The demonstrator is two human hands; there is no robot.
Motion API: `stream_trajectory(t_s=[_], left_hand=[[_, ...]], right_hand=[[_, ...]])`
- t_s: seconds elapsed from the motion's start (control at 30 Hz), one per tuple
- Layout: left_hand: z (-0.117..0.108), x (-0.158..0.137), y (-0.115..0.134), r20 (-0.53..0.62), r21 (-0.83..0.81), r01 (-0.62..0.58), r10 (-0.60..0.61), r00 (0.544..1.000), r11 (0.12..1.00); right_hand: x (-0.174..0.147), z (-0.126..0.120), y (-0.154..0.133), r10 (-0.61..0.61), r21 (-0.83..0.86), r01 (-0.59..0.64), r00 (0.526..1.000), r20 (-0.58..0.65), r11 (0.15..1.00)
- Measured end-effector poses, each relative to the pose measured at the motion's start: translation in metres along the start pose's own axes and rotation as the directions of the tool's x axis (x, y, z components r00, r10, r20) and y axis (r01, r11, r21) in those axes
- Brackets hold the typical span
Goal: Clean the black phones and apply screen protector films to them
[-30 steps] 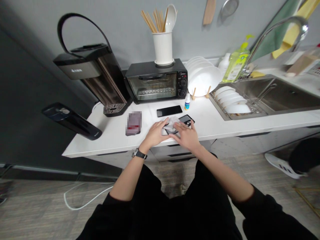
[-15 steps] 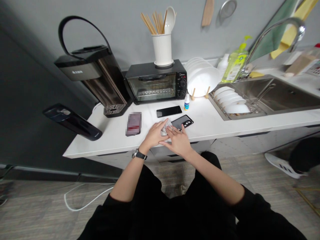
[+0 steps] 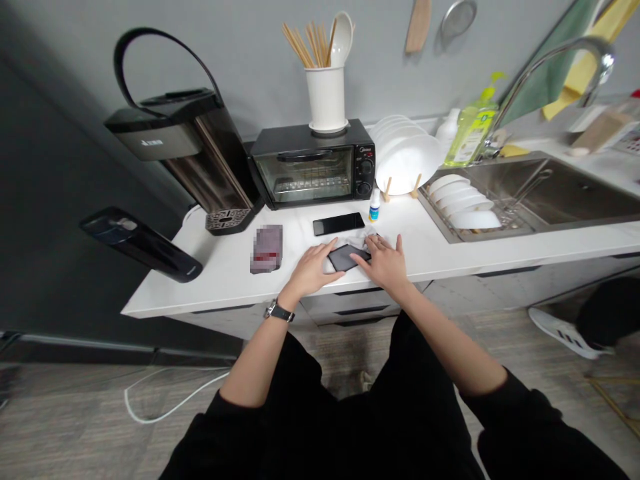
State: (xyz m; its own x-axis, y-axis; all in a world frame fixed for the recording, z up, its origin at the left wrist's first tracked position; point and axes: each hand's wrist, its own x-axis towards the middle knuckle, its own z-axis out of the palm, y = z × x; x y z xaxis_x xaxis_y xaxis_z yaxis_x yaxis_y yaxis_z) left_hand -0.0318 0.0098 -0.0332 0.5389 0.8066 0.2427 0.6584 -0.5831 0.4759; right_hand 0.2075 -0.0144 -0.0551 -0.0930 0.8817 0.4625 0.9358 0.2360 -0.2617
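A dark phone case point(image 3: 343, 258) lies on the counter between my hands. My left hand point(image 3: 311, 270) steadies its left end, thumb along the near edge and fingers at the far side. My right hand point(image 3: 386, 267) presses a crumpled white tissue point(image 3: 361, 237) over the right end, covering the camera cutouts; its thumb rests on the case. Just behind lies a black phone point(image 3: 339, 223), screen up. A small white spray bottle point(image 3: 374, 207) with a blue and yellow label stands right of the phone.
A blurred purplish item point(image 3: 267, 249) lies to the left, near a dark flask point(image 3: 143, 243) and a water dispenser point(image 3: 190, 157). Behind stand a toaster oven point(image 3: 315, 167) and racked plates point(image 3: 407, 163). A sink point(image 3: 565, 193) lies right. Another person's shoe point(image 3: 565, 330) shows on the floor.
My right hand has slid right with the tissue, uncovering the left part of the phone case. The case now sits slightly left and nearer me, under my left hand's fingers.
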Motion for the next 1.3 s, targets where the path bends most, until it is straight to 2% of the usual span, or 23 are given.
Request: stream_trajectory(t_s=[0.13,0.27,0.37,0.47,0.57,0.63,0.73,0.8,0.87,1.0,1.07,1.17,1.23,1.3], left_hand=[[0.001,0.0,-0.005,-0.005,-0.024,-0.022,0.022,1.0,0.999],[0.001,0.0,-0.01,0.016,-0.041,-0.042,0.042,0.999,0.998],[0.0,-0.001,-0.009,0.017,-0.042,-0.028,0.029,0.999,0.999],[-0.002,-0.002,-0.004,0.011,-0.048,-0.01,0.01,1.0,0.999],[-0.003,-0.002,0.0,0.006,-0.043,-0.001,0.001,1.0,0.999],[-0.003,-0.002,0.002,-0.001,-0.034,-0.003,0.003,1.0,0.999],[-0.002,-0.002,0.003,-0.002,-0.021,-0.006,0.006,1.0,1.0],[-0.001,-0.001,0.002,0.0,-0.016,-0.01,0.01,1.0,1.0],[0.0,-0.001,0.0,0.0,-0.018,-0.017,0.017,1.0,1.0],[0.0,-0.001,-0.005,0.015,-0.019,-0.031,0.031,0.999,0.999],[0.0,-0.001,-0.006,0.016,-0.015,-0.024,0.024,1.0,1.0],[0.0,-0.002,-0.003,0.003,-0.01,-0.026,0.026,1.0,1.0],[0.0,-0.002,-0.001,0.004,0.003,-0.041,0.041,0.999,0.999],[-0.001,-0.002,0.0,0.006,0.015,-0.049,0.048,0.999,0.999]], right_hand=[[-0.005,0.008,-0.031,-0.016,0.047,0.016,1.0,0.005,0.999],[-0.016,0.013,-0.074,-0.122,0.183,0.11,0.991,0.055,0.977],[-0.025,0.011,-0.087,-0.176,0.238,0.156,0.982,0.067,0.959],[-0.031,0.002,-0.074,-0.236,0.251,0.208,0.968,0.086,0.946],[-0.033,-0.01,-0.042,-0.281,0.219,0.254,0.954,0.107,0.942],[-0.03,-0.015,-0.018,-0.25,0.161,0.232,0.963,0.102,0.959],[-0.019,-0.017,0.008,-0.12,0.049,0.118,0.991,0.055,0.992],[-0.011,-0.013,0.008,-0.053,0.007,0.053,0.998,0.031,0.999],[-0.007,-0.006,-0.009,-0.05,0.02,0.049,0.998,0.043,0.999],[-0.017,0.007,-0.064,-0.171,0.17,0.154,0.981,0.096,0.973],[-0.025,0.008,-0.078,-0.203,0.223,0.178,0.975,0.093,0.958],[-0.033,0.004,-0.07,-0.227,0.235,0.199,0.969,0.101,0.951],[-0.03,-0.001,-0.05,-0.224,0.2,0.2,0.969,0.108,0.959],[-0.024,-0.005,-0.029,-0.169,0.145,0.154,0.98,0.1,0.977]])
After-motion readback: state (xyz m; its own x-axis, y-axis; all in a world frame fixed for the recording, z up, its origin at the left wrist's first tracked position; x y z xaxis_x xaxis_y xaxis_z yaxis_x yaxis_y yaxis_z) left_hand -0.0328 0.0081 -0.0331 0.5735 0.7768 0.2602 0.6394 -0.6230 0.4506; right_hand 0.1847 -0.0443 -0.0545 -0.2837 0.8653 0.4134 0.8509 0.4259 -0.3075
